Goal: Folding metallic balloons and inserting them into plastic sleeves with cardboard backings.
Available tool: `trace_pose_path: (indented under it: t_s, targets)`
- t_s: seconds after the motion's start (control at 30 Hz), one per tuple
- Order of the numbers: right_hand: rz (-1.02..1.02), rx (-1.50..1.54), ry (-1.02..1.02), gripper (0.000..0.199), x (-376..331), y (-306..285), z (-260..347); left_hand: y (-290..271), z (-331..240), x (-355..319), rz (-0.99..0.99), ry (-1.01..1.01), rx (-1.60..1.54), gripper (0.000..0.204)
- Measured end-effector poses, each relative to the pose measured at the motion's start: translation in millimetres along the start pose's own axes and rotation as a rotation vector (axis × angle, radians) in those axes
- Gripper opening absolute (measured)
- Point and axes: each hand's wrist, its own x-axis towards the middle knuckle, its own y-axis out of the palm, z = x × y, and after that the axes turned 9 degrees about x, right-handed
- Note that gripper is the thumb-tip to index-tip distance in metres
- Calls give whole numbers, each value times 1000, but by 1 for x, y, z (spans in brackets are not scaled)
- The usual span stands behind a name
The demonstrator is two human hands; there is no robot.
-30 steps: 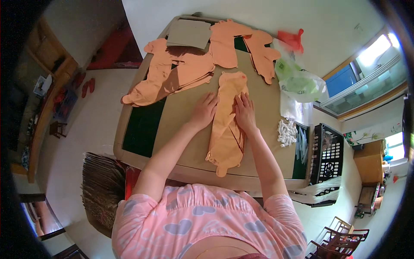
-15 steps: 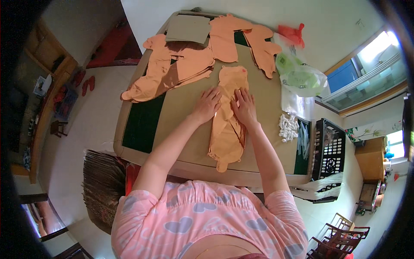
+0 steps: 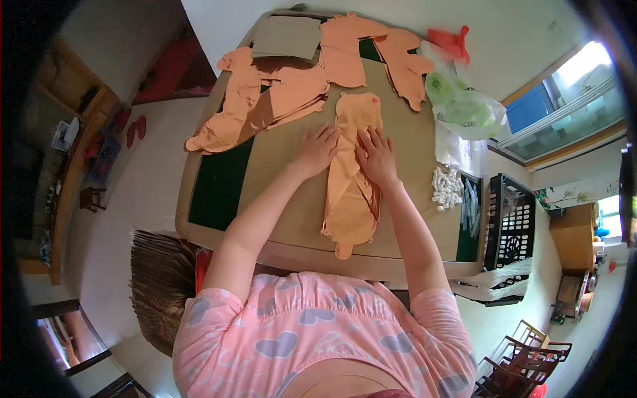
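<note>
In front of me a folded, flat rose-gold foil balloon [image 3: 350, 205] lies lengthwise on the brown board [image 3: 279, 199], its small tab pointing toward me. There is a red spot near its far end, and creases run across its surface. My left hand [image 3: 318, 151] rests with fingers spread at its left edge. On its right side my right hand [image 3: 376, 156] lies flat, fingers stretched out over the foil. More flat foil balloons of the same colour lie beyond: one group at the far left [image 3: 232, 113], one at the far middle [image 3: 342, 56], one at the far right [image 3: 405, 66].
A grey-brown cardboard sheet [image 3: 285, 38] lies on the far foil. At the right are a green-and-white plastic bag [image 3: 461, 109], small white rolled pieces [image 3: 446, 189], clear straws [image 3: 470, 209] and a black crate [image 3: 511, 222]. Stacked cardboard [image 3: 159, 278] stands left of the table.
My right hand's fingers have straightened on the foil's right side, and the foil looks a little flatter. My left hand stays at the left edge. The whole view has shifted slightly.
</note>
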Motion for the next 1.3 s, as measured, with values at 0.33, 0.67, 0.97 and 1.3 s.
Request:
trace_pose_path:
  t_s: [0.33,0.67,0.97,1.3]
  targets:
    - [-90,-7,-59,44,2,4,-3,8,5,0,-57,5,55,49]
    - [-75,-3,-29,45,2,11,-10,-1,-1,-44,-62,104,152,50]
    - [-70,7,-60,45,0,11,-9,-13,-11,-86,-33,123,123,56]
    - [-42,-33,-38,46,1,11,-12,-21,-16,-114,89,126,29,66]
